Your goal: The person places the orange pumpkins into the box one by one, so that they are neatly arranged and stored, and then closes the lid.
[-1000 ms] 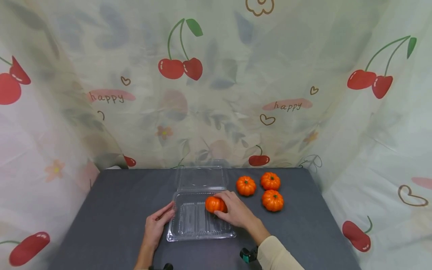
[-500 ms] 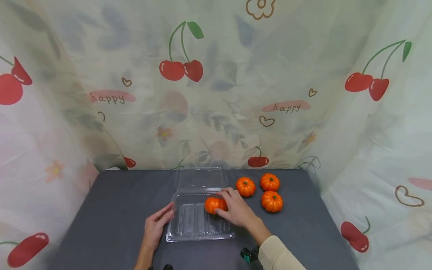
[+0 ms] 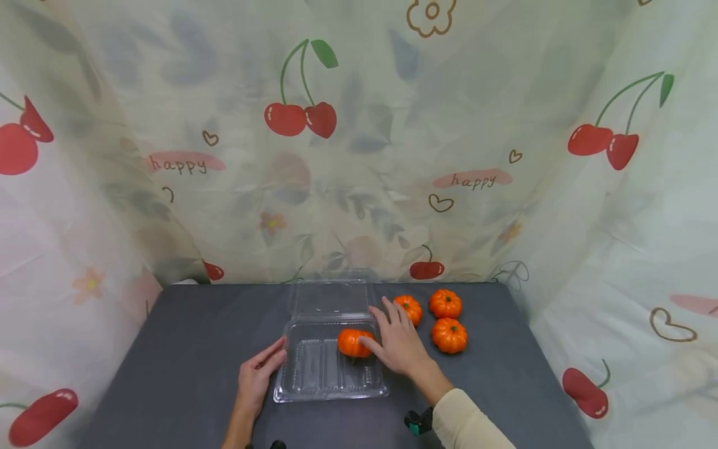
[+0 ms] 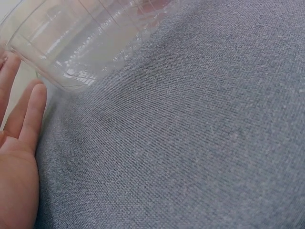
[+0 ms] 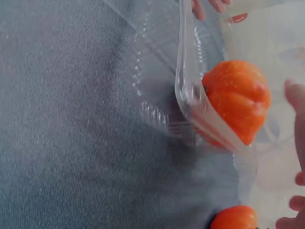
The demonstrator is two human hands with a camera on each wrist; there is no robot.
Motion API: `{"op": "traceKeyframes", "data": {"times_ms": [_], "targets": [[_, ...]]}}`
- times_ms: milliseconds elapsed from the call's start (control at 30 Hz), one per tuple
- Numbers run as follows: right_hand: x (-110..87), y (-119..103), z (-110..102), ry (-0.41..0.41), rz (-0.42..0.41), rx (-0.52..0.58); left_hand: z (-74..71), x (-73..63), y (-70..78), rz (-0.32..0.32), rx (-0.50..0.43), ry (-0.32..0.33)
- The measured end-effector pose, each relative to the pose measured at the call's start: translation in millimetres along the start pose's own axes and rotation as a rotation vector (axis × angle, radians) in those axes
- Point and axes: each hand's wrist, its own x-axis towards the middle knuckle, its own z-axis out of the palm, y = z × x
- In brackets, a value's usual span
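A clear plastic clamshell container (image 3: pixel 314 368) sits on the dark tabletop with its lid (image 3: pixel 331 299) folded back. One small orange pumpkin (image 3: pixel 349 343) lies in the right part of its base. Above and to the right is my right hand (image 3: pixel 408 349), fingers spread; the thumb overlaps the pumpkin in the head view. In the right wrist view, a gap separates that thumb (image 5: pixel 296 98) from the pumpkin (image 5: pixel 238 95). At the container's left rim rests my left hand (image 3: pixel 255 380). Its fingers (image 4: pixel 33 112) look fairly straight in the left wrist view, with a fingertip right at the rim.
Three more orange pumpkins stand right of the container: a near one (image 3: pixel 449 335), a far one (image 3: pixel 445 304), and one (image 3: pixel 412 308) partly hidden by my right fingers. A cherry-printed curtain (image 3: pixel 359 187) surrounds the grey-black table (image 3: pixel 191 362) at the back and sides.
My right hand has let go of the pumpkin in the container, spread its fingers and shifted slightly right. That pumpkin stays in the base. The left hand keeps its place at the rim.
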Motion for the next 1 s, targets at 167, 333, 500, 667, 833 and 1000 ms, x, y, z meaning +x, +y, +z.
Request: {"op": "traceKeyframes", "data": {"times_ms": [167,333,500,667,833,1000], "targets": [[1.8,6.0,1.1,0.022,0.034,-0.019,-0.5,0.1,0.4,0.010,0.021,0.009],[6.6,17.1,2.0,0.039,0.046,-0.101,-0.6,0.9,0.6,0.002,0.030,0.008],[11.7,29.0,1.0,0.017,0.071,-0.139,-0.3,1.4,-1.1,0.009,0.026,-0.002],[18.9,38.1,0.0,-0.010,0.088,-0.170,-1.1,2.4,-3.1,0.011,0.009,-0.006],[23.4,47.1,0.1,-0.044,0.089,-0.163,-0.6,2.0,-3.0,0.009,0.007,-0.006],[28.2,57.2,1.8,-0.026,0.062,-0.137,-0.8,1.2,-1.6,-0.002,0.015,0.005]]}}
